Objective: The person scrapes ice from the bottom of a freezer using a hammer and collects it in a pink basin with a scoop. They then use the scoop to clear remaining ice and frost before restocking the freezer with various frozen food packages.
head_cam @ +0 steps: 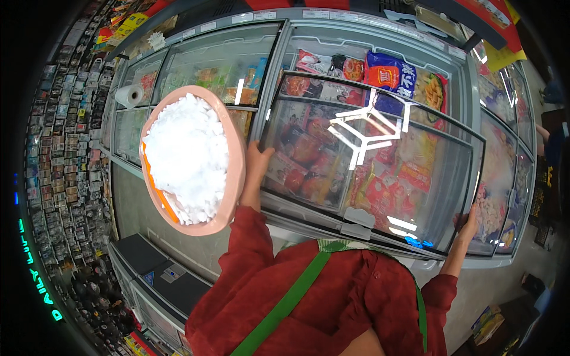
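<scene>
A sliding glass lid (307, 213) with a dark frame lies tilted across an open chest freezer (467, 84). My left hand (257, 167) grips its left edge, thumb along the frame and fingers mostly hidden. At the opposite edge, my right hand (467, 224) holds the frame from the side. A pink basin (238, 173) heaped with white, crumbly ice or frost (187, 155) overlaps part of my left hand; what supports it cannot be told. An orange strip-like object (160, 191) lies inside the basin. Through the opening, a blue food bag (389, 73) and other frozen packs show.
A roll of clear plastic bags (129, 95) sits on the neighbouring freezer glass at left. More freezer compartments (494, 160) hold packs at right. A grey-topped cabinet (164, 276) stands behind at lower left. Stocked shelves (67, 155) line the far left. Another person's arm (542, 133) shows at far right.
</scene>
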{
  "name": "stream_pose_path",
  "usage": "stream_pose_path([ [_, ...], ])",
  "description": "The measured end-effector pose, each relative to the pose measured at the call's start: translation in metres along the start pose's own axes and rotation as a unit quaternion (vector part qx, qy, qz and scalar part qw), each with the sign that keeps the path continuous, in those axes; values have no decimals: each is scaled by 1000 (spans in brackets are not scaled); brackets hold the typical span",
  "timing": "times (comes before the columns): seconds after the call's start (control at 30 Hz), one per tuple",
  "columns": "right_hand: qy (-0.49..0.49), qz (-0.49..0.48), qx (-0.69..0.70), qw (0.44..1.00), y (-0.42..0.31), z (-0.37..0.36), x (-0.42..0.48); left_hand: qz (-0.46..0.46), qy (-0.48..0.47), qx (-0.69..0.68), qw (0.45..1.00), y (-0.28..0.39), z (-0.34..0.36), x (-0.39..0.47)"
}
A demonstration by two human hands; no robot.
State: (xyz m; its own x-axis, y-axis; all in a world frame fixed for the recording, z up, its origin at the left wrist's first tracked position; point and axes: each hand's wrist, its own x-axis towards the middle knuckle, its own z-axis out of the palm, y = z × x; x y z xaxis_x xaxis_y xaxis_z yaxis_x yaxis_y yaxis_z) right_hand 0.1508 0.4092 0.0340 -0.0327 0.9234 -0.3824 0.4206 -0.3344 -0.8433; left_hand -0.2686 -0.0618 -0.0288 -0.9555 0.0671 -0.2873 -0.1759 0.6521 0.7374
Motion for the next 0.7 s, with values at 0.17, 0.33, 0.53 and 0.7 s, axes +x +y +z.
stream_pose_path([
  [0.17,-15,-18,14,1000,-29,30,15,-23,70,14,997,14,5,-2],
  [0.33,-30,5,-2,1000,-34,39,38,-86,60,-3,995,28,4,13],
  [0.53,-13,-4,2,1000,-42,55,37,-45,100,-2,994,60,8,37],
  [0.7,-70,41,46,996,-15,48,67,-50,67,25,996,34,18,83],
])
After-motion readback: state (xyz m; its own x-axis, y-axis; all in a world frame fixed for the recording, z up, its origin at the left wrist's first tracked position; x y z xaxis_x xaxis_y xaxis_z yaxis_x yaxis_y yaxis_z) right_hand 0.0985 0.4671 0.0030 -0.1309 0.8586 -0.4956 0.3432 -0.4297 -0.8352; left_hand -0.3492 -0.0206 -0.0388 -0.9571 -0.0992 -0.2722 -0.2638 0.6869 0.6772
